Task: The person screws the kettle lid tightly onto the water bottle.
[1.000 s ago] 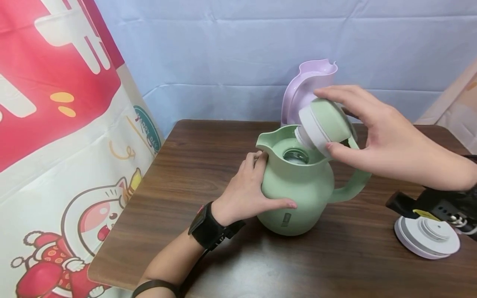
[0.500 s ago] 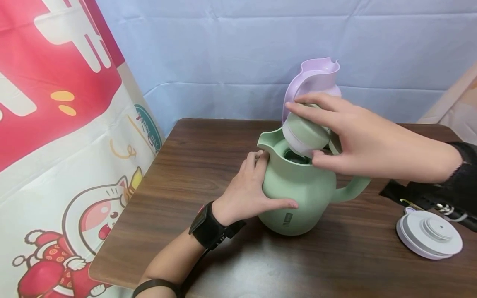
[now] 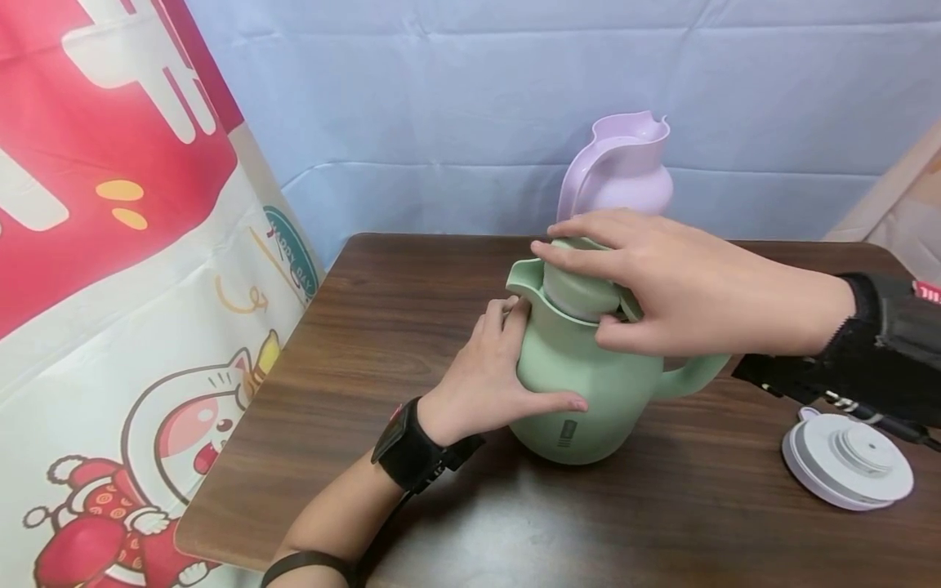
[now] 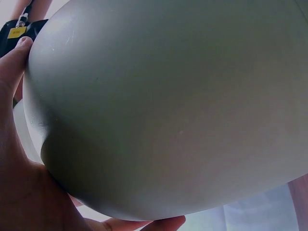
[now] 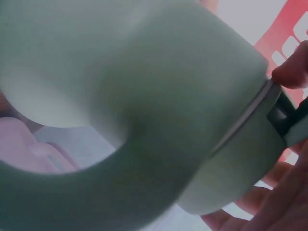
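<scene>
A light green vacuum jug [image 3: 588, 392] stands upright on the table, spout to the left and handle to the right. My left hand [image 3: 488, 380] grips the jug's body, thumb across the front and fingers round the left side; the left wrist view shows the jug's smooth side [image 4: 163, 115] filling the frame. Over the mouth, my right hand [image 3: 669, 286] grips the green lid [image 3: 577, 286], which sits in the jug's opening. In the right wrist view, fingers [image 5: 274, 192] lie round the lid [image 5: 240, 163], with a thin pale ring showing between lid and rim.
Behind the green jug stands a lilac jug [image 3: 625, 184] near the table's back edge. A white and lilac lid [image 3: 849, 461] lies on the brown wooden table [image 3: 353, 327] at the right. A pale blue cloth [image 3: 470, 106] hangs behind, and a printed cloth [image 3: 132, 310] hangs at the left.
My right hand has moved left and down, bringing the green lid from a tilt above the jug into its mouth. The dark opening is now covered. My left hand has stayed in place.
</scene>
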Demonstrator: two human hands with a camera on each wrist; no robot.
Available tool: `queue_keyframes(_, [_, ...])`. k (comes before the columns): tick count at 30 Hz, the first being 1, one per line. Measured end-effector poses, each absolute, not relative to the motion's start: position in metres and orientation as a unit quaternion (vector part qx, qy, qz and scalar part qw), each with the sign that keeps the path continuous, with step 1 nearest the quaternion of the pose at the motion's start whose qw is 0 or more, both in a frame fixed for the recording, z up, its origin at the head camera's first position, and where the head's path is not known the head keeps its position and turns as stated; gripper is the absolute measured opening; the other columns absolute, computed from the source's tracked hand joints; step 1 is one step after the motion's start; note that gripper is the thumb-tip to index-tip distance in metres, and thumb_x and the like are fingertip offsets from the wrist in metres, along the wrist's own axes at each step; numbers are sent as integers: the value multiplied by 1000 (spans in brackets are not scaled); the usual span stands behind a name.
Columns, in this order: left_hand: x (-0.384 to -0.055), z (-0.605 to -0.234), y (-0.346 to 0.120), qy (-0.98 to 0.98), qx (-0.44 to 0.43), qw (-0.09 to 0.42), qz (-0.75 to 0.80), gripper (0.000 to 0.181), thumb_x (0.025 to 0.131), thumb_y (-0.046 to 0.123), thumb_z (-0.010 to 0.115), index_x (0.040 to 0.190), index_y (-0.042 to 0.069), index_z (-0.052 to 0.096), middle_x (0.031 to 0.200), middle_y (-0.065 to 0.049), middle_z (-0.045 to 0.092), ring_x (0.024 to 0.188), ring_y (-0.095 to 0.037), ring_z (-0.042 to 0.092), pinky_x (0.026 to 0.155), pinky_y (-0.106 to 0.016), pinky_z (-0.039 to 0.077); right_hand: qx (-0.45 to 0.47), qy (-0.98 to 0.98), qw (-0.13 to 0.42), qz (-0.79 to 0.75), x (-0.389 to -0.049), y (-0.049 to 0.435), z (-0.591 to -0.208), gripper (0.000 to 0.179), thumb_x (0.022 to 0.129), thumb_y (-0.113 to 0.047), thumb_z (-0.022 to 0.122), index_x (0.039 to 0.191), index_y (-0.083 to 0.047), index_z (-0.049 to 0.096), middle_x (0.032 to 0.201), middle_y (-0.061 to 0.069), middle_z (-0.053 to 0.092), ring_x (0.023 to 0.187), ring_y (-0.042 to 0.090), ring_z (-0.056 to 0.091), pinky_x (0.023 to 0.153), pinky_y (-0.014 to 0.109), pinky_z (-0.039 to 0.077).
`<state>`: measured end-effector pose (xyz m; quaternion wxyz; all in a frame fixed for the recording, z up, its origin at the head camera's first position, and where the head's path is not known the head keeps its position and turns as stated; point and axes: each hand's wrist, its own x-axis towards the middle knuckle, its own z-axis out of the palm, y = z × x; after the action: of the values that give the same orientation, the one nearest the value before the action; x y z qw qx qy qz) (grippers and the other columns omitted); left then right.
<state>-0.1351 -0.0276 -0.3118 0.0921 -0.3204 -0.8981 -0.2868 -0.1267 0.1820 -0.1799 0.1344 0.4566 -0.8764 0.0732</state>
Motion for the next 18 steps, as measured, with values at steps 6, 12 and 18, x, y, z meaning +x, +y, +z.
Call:
queue_keyframes(6, [-135,-312,-28,-896,-326,93,-288,115,61,73,71,148,15,23,127,-4,32,108,-15,39,86,-28,42,458,-876,128,79,-128,182,-183,68,74,-16,65,140,-13,48,139,7,46,126,24,42,98,49,34])
queue_keyframes(12, [-134,-312,-28,-898,-321,90,-288,113,61,74,71,147,16,24,126,-2,32,106,-14,39,85,-27,43,451,-881,114,80,-127,181,-187,66,82,-24,66,144,-16,43,143,6,41,131,24,36,100,54,30])
queue_keyframes(18, [-132,-310,-30,-899,-317,87,-290,112,61,75,69,146,16,25,127,-2,32,106,-14,39,82,-27,44,443,-887,93,88,-126,181,-192,68,89,-38,64,148,-20,35,150,9,30,138,30,24,107,53,21])
